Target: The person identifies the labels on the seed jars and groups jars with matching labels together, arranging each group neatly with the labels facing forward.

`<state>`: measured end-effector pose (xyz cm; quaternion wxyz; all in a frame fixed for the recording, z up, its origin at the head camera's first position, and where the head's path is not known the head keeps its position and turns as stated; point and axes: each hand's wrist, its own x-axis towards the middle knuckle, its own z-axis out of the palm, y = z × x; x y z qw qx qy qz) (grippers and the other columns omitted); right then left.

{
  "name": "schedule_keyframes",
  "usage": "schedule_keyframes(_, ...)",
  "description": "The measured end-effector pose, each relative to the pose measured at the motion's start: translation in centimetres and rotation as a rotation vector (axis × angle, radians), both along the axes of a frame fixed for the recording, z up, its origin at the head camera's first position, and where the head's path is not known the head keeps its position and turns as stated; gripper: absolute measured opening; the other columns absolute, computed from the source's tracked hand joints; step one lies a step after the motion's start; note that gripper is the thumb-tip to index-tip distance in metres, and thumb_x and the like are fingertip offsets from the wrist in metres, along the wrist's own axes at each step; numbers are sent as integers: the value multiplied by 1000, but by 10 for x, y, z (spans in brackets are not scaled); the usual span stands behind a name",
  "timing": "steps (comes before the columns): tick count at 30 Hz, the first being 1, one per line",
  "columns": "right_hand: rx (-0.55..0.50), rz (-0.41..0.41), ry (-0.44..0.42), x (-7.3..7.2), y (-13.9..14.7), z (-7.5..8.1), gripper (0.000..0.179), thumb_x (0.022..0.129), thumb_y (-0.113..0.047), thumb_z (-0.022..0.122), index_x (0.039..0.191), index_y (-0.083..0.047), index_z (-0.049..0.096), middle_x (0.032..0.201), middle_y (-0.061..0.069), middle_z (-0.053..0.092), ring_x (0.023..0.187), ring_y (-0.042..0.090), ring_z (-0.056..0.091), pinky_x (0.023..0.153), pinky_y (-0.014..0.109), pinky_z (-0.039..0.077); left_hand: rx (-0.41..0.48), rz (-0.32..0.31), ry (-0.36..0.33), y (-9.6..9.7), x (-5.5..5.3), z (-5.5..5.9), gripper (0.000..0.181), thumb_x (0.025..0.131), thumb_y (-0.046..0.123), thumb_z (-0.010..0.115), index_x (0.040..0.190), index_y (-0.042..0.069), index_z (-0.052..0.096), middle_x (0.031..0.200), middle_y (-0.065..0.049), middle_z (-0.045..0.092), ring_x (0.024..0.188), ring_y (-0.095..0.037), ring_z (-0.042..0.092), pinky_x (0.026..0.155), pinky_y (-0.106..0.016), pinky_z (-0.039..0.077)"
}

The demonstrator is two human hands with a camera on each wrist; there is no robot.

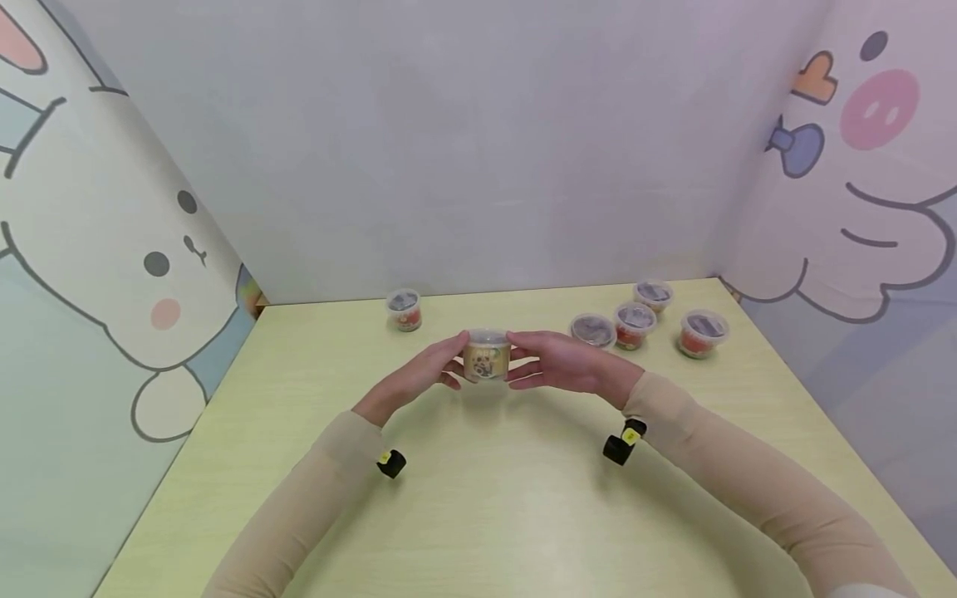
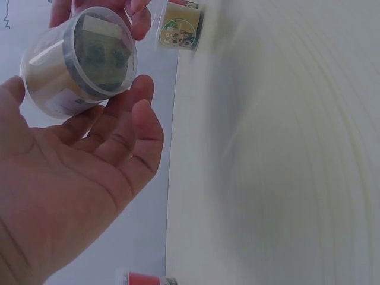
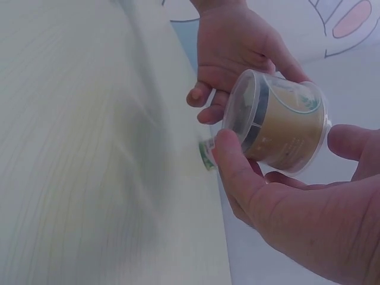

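Note:
Between my two hands, above the table, is a small round plastic tub [image 1: 487,355] with a clear lid and a yellow label printed with a panda. My left hand [image 1: 416,375] grips its left side, thumb near the lid's rim and fingers lower down. From the other side my right hand [image 1: 571,363] holds it the same way. In the left wrist view the tub [image 2: 59,68] shows its bottom, while the left hand [image 2: 83,172] has its palm turned up. The right wrist view shows the tub [image 3: 291,124] between both sets of fingers.
A red-labelled tub [image 1: 404,311] stands alone at the table's back left. Several similar tubs [image 1: 635,325] cluster at the back right, beyond my right hand. A pale wall [image 1: 478,166] rises behind the light wooden table [image 1: 486,515], with cartoon-printed panels on both sides.

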<state>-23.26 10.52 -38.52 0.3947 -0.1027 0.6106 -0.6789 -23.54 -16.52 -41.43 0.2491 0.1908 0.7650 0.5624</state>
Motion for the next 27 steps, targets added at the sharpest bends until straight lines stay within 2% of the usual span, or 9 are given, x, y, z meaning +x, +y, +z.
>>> schedule_keyframes(4,-2,3,8,-1,-3,-2,52,111,-35,42,150,-1,36,143,23,45,135,48,44,105,48,46,-3,3,2,-4,0,0,71,107,60,27,149,6,43,135,-16,54,111,-28,61,91,-44,53)
schedule_keyframes(10,-14,-24,31,-4,-17,-10,52,111,-33,43,152,-1,36,147,24,43,129,41,52,107,48,44,5,43,10,-14,0,-7,67,108,56,30,152,5,40,140,-17,52,121,-32,56,98,-45,50)
schedule_keyframes(16,22,-85,79,-4,-42,-24,54,110,-32,44,153,1,36,150,23,44,132,37,51,113,49,36,-27,87,23,-33,10,-10,64,110,50,30,154,4,37,148,-18,47,130,-35,50,104,-51,45)
schedule_keyframes(21,-4,-139,83,-7,-74,-31,55,109,-30,46,153,1,37,150,22,45,139,37,44,114,49,35,-47,159,44,-53,13,-12,65,111,49,27,154,1,34,149,-22,44,131,-40,47,105,-54,43)
schedule_keyframes(27,-35,-226,84,-6,-117,-36,58,109,-30,48,154,2,34,153,22,42,140,38,42,113,47,37,-59,281,63,-70,4,-18,76,108,59,20,156,1,30,152,-23,39,136,-42,43,108,-55,39)
